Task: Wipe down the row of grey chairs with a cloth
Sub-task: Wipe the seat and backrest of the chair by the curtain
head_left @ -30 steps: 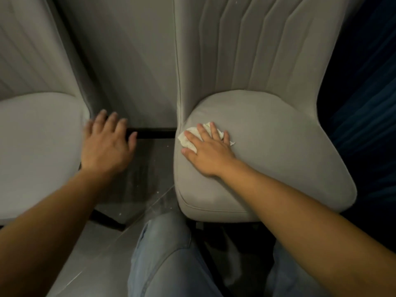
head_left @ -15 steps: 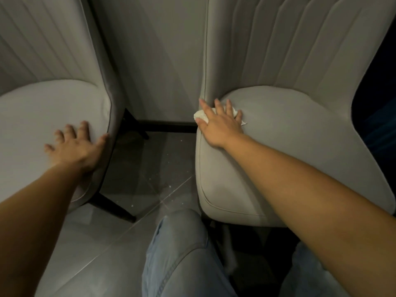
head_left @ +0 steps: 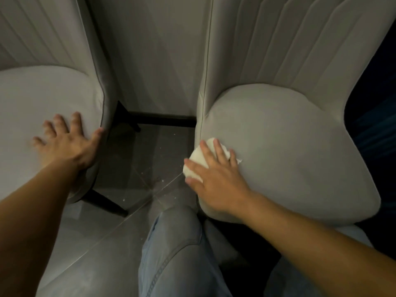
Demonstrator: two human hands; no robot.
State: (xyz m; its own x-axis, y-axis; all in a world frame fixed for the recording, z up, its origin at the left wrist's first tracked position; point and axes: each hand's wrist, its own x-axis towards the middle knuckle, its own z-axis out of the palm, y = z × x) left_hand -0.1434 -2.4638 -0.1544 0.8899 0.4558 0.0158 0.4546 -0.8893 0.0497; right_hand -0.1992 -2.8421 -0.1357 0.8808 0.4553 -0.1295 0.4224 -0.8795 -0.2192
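Two grey padded chairs stand side by side. On the right chair, my right hand presses a crumpled white cloth flat against the seat's left front edge, fingers spread over it. My left hand lies palm down with fingers apart on the right edge of the left chair, holding nothing. Most of the cloth is hidden under my right hand.
Between the chairs is a gap of grey tiled floor with white specks, and a black chair leg slants across it. A pale wall with a black skirting stands behind. My knee in blue jeans is low centre. Dark space lies at the right.
My right hand has dragged the cloth from the seat's back left corner toward the front along the left edge. My left hand stays resting on the left chair's seat.
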